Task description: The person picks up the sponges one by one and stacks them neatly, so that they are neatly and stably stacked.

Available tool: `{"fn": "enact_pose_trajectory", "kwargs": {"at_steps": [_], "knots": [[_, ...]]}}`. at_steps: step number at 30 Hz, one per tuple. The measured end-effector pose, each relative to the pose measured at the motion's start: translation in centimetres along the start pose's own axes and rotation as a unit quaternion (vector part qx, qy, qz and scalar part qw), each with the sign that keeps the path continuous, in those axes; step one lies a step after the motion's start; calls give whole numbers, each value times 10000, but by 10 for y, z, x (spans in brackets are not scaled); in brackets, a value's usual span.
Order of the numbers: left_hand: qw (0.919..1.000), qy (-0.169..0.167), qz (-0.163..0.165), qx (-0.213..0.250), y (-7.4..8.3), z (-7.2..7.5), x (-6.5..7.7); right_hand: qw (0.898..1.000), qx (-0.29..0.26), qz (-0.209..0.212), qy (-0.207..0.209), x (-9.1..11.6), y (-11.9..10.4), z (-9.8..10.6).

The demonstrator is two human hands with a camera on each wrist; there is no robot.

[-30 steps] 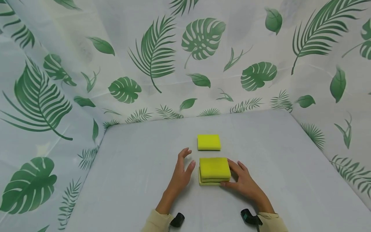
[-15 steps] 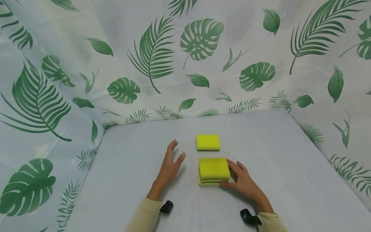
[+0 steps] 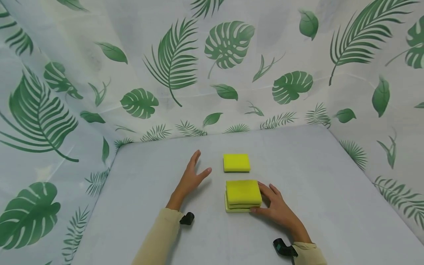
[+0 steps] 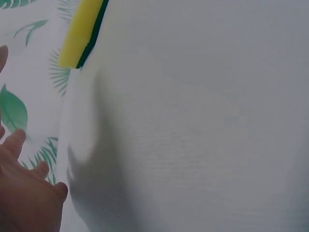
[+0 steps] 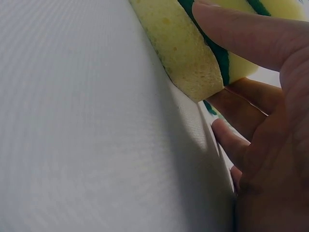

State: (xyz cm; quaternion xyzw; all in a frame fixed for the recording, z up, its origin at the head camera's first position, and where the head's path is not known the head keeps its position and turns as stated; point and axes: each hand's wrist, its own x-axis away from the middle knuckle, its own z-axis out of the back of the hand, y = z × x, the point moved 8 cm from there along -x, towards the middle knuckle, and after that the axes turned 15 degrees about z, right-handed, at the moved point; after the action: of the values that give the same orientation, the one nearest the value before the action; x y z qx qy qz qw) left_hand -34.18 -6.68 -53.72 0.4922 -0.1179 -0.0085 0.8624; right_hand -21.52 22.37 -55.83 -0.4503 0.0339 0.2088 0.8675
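Note:
A stack of yellow sponges (image 3: 243, 193) with dark green scouring layers lies on the table, its bottom one paler and jutting out slightly at the left and front. My right hand (image 3: 278, 207) grips the stack's right end, thumb at the front corner and fingers along the far side. From the right wrist, the thumb (image 5: 241, 36) lies across the side of the stacked sponges. Behind the stack rests a single yellow sponge (image 3: 236, 162), green layer underneath. To its left my left hand (image 3: 190, 179) is held with thumb and fingers spread, touching neither sponge nor stack.
A white-covered table (image 3: 149, 165) spreads out around the sponges. Cloth walls (image 3: 232, 84) printed with green leaves rise at its back and both sides. Black wrist cameras (image 3: 187, 218) sit at both sleeve cuffs.
My left hand has moved away from the stack, leftward and forward, to beside the far sponge. The right hand keeps its place at the stack, and the sponges have not moved.

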Motion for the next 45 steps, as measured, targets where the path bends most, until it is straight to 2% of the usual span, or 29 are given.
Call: {"fn": "enact_pose_trajectory", "kwargs": {"at_steps": [6, 16, 26, 36, 45], "knots": [[9994, -250, -56, -212, 6, -6, -13, 10000, 61, -25, -33, 0, 1, -1], [9963, -655, 65, -546, 10, -29, -28, 10000, 18, 33, -93, -1, 2, -2], [9859, -1068, -20, -1287, 19, -58, -36, 10000, -46, 39, -56, 0, 1, -3], [9830, -1001, -32, -1541, 27, -68, -39, 10000, -13, 4, -46, 1, -2, -1], [9836, -716, -110, -1651, 27, -70, -41, 10000, 68, 7, -66, 0, -1, -1]]}}
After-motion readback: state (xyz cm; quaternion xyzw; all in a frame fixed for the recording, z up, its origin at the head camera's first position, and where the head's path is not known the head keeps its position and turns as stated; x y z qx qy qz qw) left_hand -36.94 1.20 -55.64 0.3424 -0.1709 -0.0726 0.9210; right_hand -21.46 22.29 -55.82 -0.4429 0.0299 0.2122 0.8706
